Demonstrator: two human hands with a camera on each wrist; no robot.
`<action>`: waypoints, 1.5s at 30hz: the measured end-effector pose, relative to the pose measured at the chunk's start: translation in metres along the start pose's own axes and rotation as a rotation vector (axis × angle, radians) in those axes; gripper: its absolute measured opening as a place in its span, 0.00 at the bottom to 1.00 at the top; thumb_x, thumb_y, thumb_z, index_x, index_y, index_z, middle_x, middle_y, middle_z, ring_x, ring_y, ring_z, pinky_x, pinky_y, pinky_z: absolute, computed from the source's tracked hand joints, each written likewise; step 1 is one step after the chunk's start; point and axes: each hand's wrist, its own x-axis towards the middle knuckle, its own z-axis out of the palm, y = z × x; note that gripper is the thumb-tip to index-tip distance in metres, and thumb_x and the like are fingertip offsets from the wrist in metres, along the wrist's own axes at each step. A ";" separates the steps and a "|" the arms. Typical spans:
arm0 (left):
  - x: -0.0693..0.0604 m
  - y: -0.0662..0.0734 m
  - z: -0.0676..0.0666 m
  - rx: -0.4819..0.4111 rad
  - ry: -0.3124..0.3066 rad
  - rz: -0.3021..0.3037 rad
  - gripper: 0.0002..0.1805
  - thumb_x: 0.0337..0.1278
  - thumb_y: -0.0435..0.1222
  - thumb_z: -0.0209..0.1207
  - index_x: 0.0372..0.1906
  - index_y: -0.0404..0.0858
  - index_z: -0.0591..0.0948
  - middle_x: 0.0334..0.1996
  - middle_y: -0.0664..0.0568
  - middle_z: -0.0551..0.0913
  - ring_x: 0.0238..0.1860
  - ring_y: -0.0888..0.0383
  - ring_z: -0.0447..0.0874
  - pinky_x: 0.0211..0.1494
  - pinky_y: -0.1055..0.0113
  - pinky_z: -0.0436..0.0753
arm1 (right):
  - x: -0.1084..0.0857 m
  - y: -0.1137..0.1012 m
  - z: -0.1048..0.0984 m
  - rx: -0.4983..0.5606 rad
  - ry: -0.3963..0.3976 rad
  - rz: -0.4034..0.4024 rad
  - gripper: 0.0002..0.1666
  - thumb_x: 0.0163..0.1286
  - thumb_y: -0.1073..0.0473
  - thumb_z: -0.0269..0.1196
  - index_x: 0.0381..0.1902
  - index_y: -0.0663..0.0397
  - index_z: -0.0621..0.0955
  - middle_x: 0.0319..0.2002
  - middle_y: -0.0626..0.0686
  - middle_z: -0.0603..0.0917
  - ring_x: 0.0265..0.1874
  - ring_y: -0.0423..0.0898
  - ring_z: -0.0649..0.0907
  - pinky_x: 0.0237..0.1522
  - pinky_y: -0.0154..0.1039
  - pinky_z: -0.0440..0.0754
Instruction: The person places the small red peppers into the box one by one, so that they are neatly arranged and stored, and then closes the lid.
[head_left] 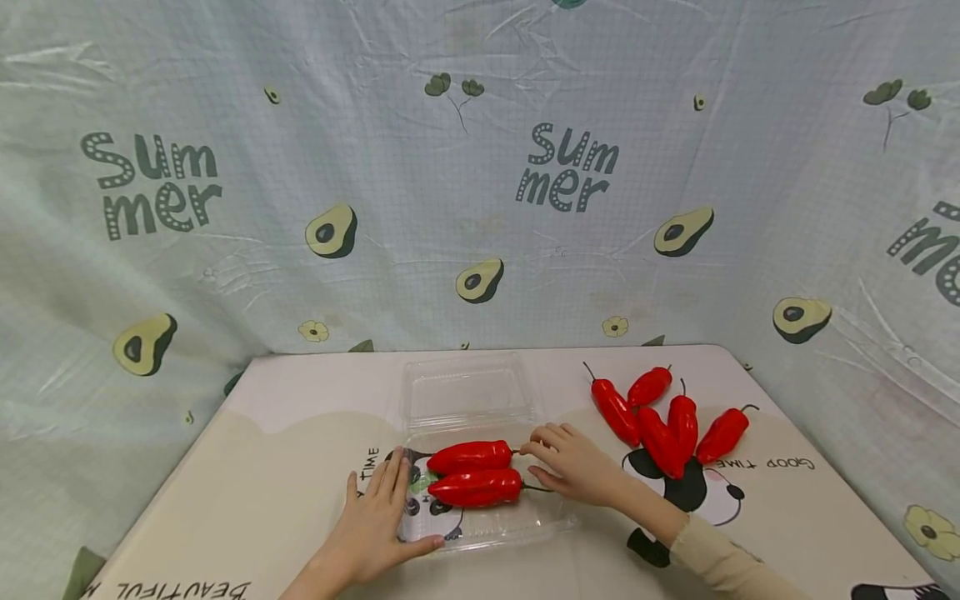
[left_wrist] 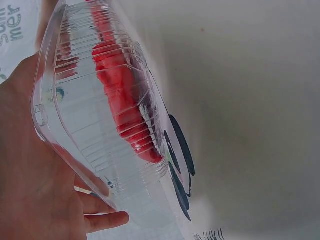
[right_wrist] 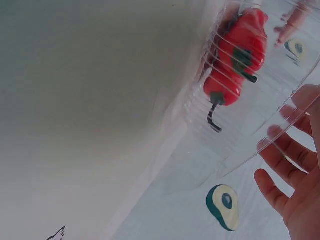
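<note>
Surface: a table under a cream printed cloth (head_left: pixel 262 500); near edge not shown.

Left hand (head_left: pixel 375 525): laid along the left rim of a clear plastic, rectangular, hinged container (head_left: pixel 517 525), fingers straight and spread, thumb extended at its near left corner; nothing is seen pinched.

Container: set near the middle of the surface's width. Held in it, two glossy red, elongated peppers with thin dark stems: the nearer pepper (head_left: pixel 476 488) and the farther pepper (head_left: pixel 470 457), laid side by side. Long axes are run left to right, tips turned toward the left hand, stems toward the right.

Right hand (head_left: pixel 573 467): placed at the right rim, fingers parted and loosely bent, no pinch seen. Of the two hands, it is set nearer the stems; contact with them cannot be told. In the right wrist view, stems are seen through the clear side wall.

Five loose red peppers (head_left: pixel 661 442): clustered toward the surface's far right corner, beyond the right forearm.

Clear lid (head_left: pixel 467 392): folded back from the far rim toward the far edge, with both peppers left uncovered.

Pale avocado-print curtain (head_left: pixel 405 167): hung behind.
</note>
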 end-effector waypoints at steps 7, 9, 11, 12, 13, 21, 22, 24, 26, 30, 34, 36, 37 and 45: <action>0.000 0.000 -0.002 0.016 0.011 0.011 0.58 0.35 0.71 0.49 0.64 0.30 0.59 0.67 0.39 0.56 0.65 0.41 0.58 0.57 0.30 0.53 | -0.010 0.009 0.001 -0.017 0.022 0.026 0.17 0.54 0.55 0.65 0.43 0.43 0.77 0.36 0.42 0.76 0.37 0.38 0.74 0.41 0.33 0.74; 0.001 0.000 -0.002 0.017 0.009 0.011 0.58 0.35 0.71 0.48 0.64 0.30 0.59 0.67 0.39 0.56 0.65 0.41 0.57 0.57 0.30 0.53 | -0.013 0.013 0.001 -0.033 0.036 0.030 0.17 0.53 0.56 0.65 0.42 0.43 0.76 0.36 0.42 0.76 0.37 0.38 0.74 0.41 0.34 0.74; 0.001 -0.001 -0.001 0.013 0.004 0.010 0.58 0.35 0.71 0.48 0.64 0.30 0.59 0.67 0.40 0.55 0.65 0.41 0.57 0.57 0.30 0.53 | -0.017 0.017 0.001 -0.053 0.050 0.039 0.17 0.52 0.56 0.65 0.42 0.43 0.76 0.36 0.43 0.76 0.37 0.38 0.74 0.41 0.34 0.75; 0.001 -0.001 -0.001 0.010 0.003 0.009 0.58 0.35 0.71 0.48 0.65 0.30 0.58 0.67 0.40 0.55 0.65 0.41 0.57 0.57 0.30 0.53 | -0.018 0.019 0.000 -0.059 0.057 0.043 0.18 0.52 0.56 0.66 0.42 0.43 0.76 0.36 0.43 0.76 0.37 0.39 0.75 0.41 0.34 0.75; 0.001 -0.001 -0.001 0.009 0.002 0.008 0.58 0.35 0.71 0.48 0.65 0.30 0.58 0.67 0.40 0.55 0.65 0.41 0.57 0.57 0.30 0.53 | -0.020 0.021 0.000 -0.067 0.061 0.047 0.18 0.51 0.56 0.66 0.42 0.43 0.76 0.36 0.43 0.76 0.38 0.39 0.75 0.41 0.35 0.76; 0.002 0.000 0.000 -0.002 -0.013 0.001 0.58 0.35 0.72 0.48 0.64 0.30 0.59 0.67 0.40 0.55 0.65 0.41 0.56 0.57 0.30 0.52 | -0.031 0.036 -0.001 -0.124 0.075 0.061 0.21 0.47 0.57 0.69 0.41 0.45 0.76 0.36 0.45 0.77 0.38 0.41 0.76 0.39 0.36 0.77; 0.002 0.000 -0.001 -0.002 -0.015 -0.001 0.58 0.35 0.72 0.48 0.64 0.30 0.59 0.67 0.40 0.55 0.65 0.41 0.56 0.57 0.30 0.52 | -0.032 0.038 -0.001 -0.134 0.072 0.063 0.22 0.46 0.57 0.69 0.41 0.45 0.76 0.36 0.45 0.77 0.38 0.41 0.76 0.39 0.36 0.77; 0.002 0.000 -0.001 -0.002 -0.018 -0.003 0.58 0.35 0.72 0.48 0.64 0.30 0.59 0.67 0.40 0.55 0.65 0.40 0.57 0.57 0.30 0.52 | -0.035 0.043 -0.001 -0.150 0.065 0.067 0.22 0.46 0.57 0.70 0.41 0.46 0.76 0.35 0.45 0.77 0.37 0.42 0.76 0.40 0.36 0.77; 0.002 0.001 -0.001 -0.005 -0.022 -0.005 0.58 0.35 0.71 0.49 0.65 0.31 0.59 0.67 0.39 0.55 0.65 0.40 0.57 0.57 0.30 0.51 | -0.037 0.047 -0.003 -0.168 0.057 0.071 0.22 0.46 0.56 0.70 0.41 0.46 0.76 0.35 0.46 0.77 0.37 0.42 0.76 0.40 0.37 0.77; 0.002 0.001 -0.001 -0.007 -0.023 -0.003 0.58 0.35 0.71 0.49 0.64 0.30 0.59 0.67 0.39 0.56 0.64 0.40 0.58 0.57 0.30 0.52 | -0.042 0.056 -0.005 -0.195 0.043 0.075 0.22 0.46 0.57 0.70 0.41 0.46 0.76 0.34 0.46 0.77 0.36 0.42 0.76 0.40 0.38 0.78; 0.001 0.001 0.000 -0.006 -0.023 -0.003 0.58 0.35 0.71 0.49 0.65 0.30 0.58 0.67 0.39 0.55 0.64 0.40 0.58 0.57 0.30 0.52 | -0.046 0.065 -0.008 -0.216 0.020 0.078 0.22 0.47 0.57 0.70 0.41 0.47 0.76 0.35 0.47 0.77 0.36 0.43 0.76 0.41 0.39 0.78; 0.000 0.001 0.000 -0.007 -0.023 -0.003 0.58 0.35 0.71 0.49 0.65 0.30 0.58 0.67 0.39 0.55 0.64 0.40 0.58 0.57 0.30 0.52 | -0.048 0.069 -0.009 -0.241 0.002 0.082 0.22 0.47 0.57 0.70 0.41 0.47 0.76 0.35 0.47 0.77 0.37 0.44 0.76 0.39 0.39 0.78; 0.000 0.001 0.000 -0.008 -0.024 -0.004 0.58 0.35 0.71 0.49 0.65 0.30 0.58 0.67 0.39 0.55 0.65 0.40 0.58 0.57 0.30 0.52 | -0.049 0.071 -0.010 -0.259 -0.006 0.079 0.22 0.46 0.57 0.70 0.41 0.47 0.76 0.36 0.48 0.77 0.37 0.44 0.75 0.38 0.38 0.77; 0.001 0.000 0.000 -0.014 -0.031 -0.012 0.58 0.35 0.71 0.49 0.65 0.30 0.58 0.68 0.39 0.54 0.65 0.40 0.57 0.58 0.30 0.51 | -0.056 0.089 -0.014 -0.302 -0.088 0.137 0.25 0.44 0.57 0.71 0.43 0.49 0.77 0.38 0.51 0.78 0.40 0.49 0.76 0.39 0.43 0.75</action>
